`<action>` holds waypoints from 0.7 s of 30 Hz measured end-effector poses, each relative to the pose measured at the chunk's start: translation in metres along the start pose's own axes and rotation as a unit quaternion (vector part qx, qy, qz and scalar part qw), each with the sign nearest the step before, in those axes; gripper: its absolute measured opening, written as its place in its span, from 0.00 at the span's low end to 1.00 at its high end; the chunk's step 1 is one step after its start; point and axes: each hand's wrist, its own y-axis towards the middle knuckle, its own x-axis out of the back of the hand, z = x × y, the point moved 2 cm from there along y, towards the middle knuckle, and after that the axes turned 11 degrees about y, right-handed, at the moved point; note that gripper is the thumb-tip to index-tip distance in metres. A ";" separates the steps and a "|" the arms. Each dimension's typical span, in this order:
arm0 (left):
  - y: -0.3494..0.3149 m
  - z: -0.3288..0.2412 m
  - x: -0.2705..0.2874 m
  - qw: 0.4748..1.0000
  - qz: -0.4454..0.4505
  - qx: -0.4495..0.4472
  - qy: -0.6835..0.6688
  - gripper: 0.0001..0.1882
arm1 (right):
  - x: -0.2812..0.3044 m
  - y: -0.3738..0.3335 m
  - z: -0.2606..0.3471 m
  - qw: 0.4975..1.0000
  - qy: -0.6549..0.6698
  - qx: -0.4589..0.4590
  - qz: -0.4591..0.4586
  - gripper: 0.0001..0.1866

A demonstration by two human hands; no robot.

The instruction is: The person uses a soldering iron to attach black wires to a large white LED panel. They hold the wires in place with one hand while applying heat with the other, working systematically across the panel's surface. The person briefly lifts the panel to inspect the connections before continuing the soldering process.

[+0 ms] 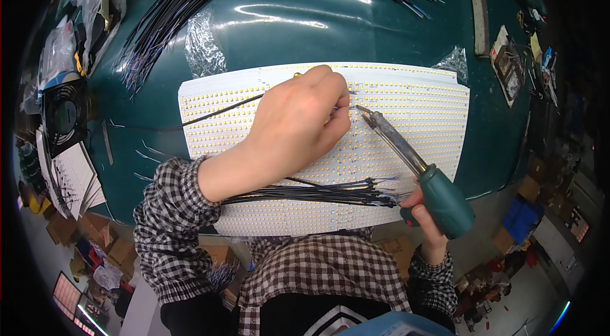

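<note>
Left hand: left hand (pixel 298 113), mid-frame, fingers closed on a black cable (pixel 222 111); exact pinch hidden behind the knuckles.
Right hand: right hand (pixel 427 218), lower right, wrapped around the handle of a soldering iron (pixel 413 159).
Cable position: enters from the left over the white light boards (pixel 432 126), runs under the left hand; wire ends near the iron's tip, contact unclear.
Iron position: slants up-left from the right hand, tip just beside the left fingertips.
Boards: stacked center frame on the green counter (pixel 394 37), beneath both hands' work; likely light, thin, a bit bendy; best held by edges, tiny lights probably fragile.
Cable handling: likely light and springy, thin bare ends easily bent; pinch the jacket near the end.
Iron handling: stiff, probably hot metal; handle only.
Spare cables: one bundle (pixel 311 193) across the boards' lower part, bigger bundle (pixel 171 15) upper left.
</note>
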 end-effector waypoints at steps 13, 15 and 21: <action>0.000 -0.001 0.001 1.000 0.004 0.001 0.000 0.08 | 0.001 -0.007 0.003 1.000 0.022 -0.008 -0.015 0.33; 0.000 -0.001 0.001 1.000 0.003 0.002 0.004 0.08 | 0.001 -0.005 0.010 0.999 0.031 -0.032 -0.013 0.34; -0.002 -0.006 0.005 1.000 0.004 0.006 0.026 0.10 | 0.007 -0.008 0.009 0.998 0.041 -0.047 -0.015 0.35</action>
